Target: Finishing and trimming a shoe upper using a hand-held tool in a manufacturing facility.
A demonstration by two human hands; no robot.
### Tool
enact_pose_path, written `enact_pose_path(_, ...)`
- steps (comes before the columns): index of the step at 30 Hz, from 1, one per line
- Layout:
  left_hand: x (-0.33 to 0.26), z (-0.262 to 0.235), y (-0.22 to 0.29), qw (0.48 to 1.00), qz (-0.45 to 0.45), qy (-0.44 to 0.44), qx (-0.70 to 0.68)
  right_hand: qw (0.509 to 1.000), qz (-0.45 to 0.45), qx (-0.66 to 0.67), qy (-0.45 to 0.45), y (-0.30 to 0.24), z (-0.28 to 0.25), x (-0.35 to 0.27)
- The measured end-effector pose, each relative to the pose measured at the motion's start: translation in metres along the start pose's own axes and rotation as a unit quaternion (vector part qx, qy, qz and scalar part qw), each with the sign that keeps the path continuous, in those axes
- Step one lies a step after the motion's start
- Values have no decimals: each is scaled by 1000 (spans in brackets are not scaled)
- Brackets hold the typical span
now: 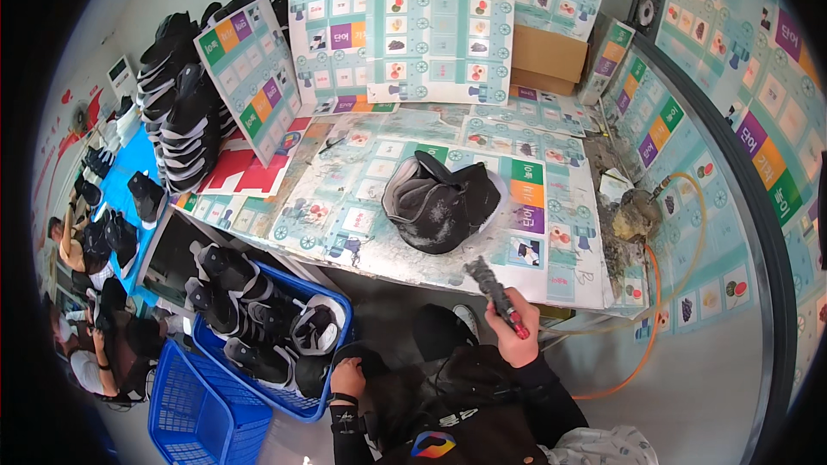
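Observation:
My right hand (517, 333) is closed around a thin tool (488, 286) with a dark, crusted shaft and a red end. Its dark tip points up and left, just off the table's front edge. A black shoe bundle (438, 207), seemingly two shoes close together with pale dusty patches, lies on the worktable beyond that tip, apart from it. Low by my lap, my left hand (347, 377) rests near the blue basket (343, 293), wearing a dark wrist strap. Its fingers look bent, but their ends are hidden.
Black shoes with grey bands fill the basket; an empty-looking blue crate (185, 396) stands beside it. Stacked shoes (181, 120) rise at the back left. Printed boards (439, 47) wall the worktable (345, 215). An orange hose (656, 293) hangs at right. People (90, 362) sit far left.

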State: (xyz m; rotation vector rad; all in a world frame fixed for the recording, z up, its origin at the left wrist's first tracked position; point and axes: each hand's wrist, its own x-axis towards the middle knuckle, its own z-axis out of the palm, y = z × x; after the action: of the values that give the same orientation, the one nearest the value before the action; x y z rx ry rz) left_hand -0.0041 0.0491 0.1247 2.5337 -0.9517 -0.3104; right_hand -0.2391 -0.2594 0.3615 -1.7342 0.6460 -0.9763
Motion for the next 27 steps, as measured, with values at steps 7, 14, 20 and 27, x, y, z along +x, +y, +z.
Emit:
enact_pose_path(7,5,1,-11,999,-30,-4,20,995,-15,-3,-103,-16,-2,3)
enact_pose_path(14,5,5,-7,1000,-18,8,21,999,27,21,5,-2,-3,-1)
enact_pose_path(20,6,6,-9,1000,-20,18,15,997,8,-26,-78,4,-4,-3)
enact_pose_path(27,6,13,-14,999,-4,23,24,999,37,-18,19,11,-6,-1)
